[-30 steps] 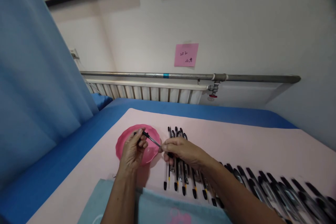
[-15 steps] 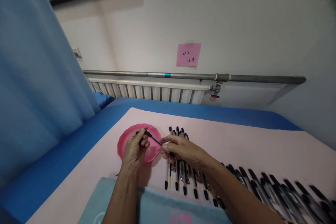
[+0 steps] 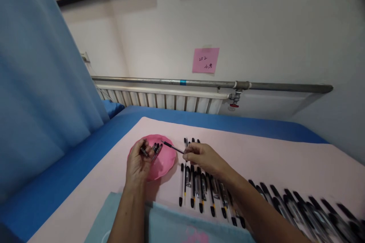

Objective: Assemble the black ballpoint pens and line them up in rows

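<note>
My left hand (image 3: 138, 162) hovers over a pink dish (image 3: 163, 158), fingers curled round a small dark pen part (image 3: 144, 152). Several small dark pieces (image 3: 156, 149) lie in the dish by its fingertips. My right hand (image 3: 201, 157) pinches the end of a thin pen refill (image 3: 172, 147), which points left over the dish. Under and in front of my right hand lies a row of black pens (image 3: 196, 187) on a pink mat (image 3: 256, 159).
More black pens (image 3: 299, 205) run along the mat to the right edge. A light blue cloth (image 3: 173, 226) lies at the near edge. The mat rests on a blue surface (image 3: 62, 174). A blue curtain (image 3: 37, 83) hangs left; a radiator (image 3: 159, 99) and pipe (image 3: 213, 82) line the wall.
The two hands have come apart: the right hand has drawn the thin refill out to the right, and the left hand has kept the dark piece over the dish.
</note>
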